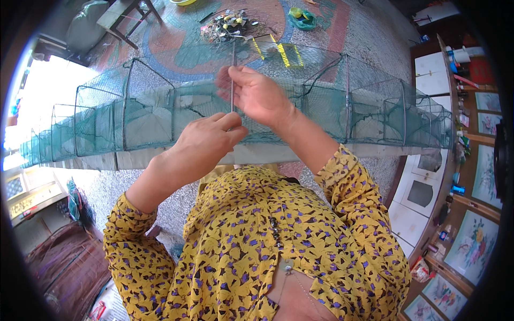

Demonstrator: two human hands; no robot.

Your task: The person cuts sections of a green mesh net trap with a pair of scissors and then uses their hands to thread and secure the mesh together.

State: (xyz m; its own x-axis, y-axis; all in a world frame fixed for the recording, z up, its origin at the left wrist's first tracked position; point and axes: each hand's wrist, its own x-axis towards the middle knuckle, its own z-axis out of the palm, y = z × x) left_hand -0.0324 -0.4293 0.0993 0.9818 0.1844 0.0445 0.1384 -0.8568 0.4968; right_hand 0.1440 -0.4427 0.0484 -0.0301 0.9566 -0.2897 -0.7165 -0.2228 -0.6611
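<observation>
A long green mesh net trap [201, 115] with dark rectangular frames stretches from left to right in front of me. A thin upright frame rod [233, 100] stands at its middle. My left hand [203, 136] is closed, its thumb and fingers pinching at the rod's lower part. Higher up, my right hand [259, 96] is loosely cupped beside the rod, palm turned to it and thumb by it. The right fingers reach past the rod and look blurred at their ends. Any thread between the hands is too fine to make out.
Under the trap runs a long pale board [262, 153]. Beyond it on the floor lie a pile of scraps [230, 27], yellow-edged mesh pieces [289, 55] and a green bag [302, 20]. A wooden stool [120, 21] stands far left; white cabinets [415, 200] line the right.
</observation>
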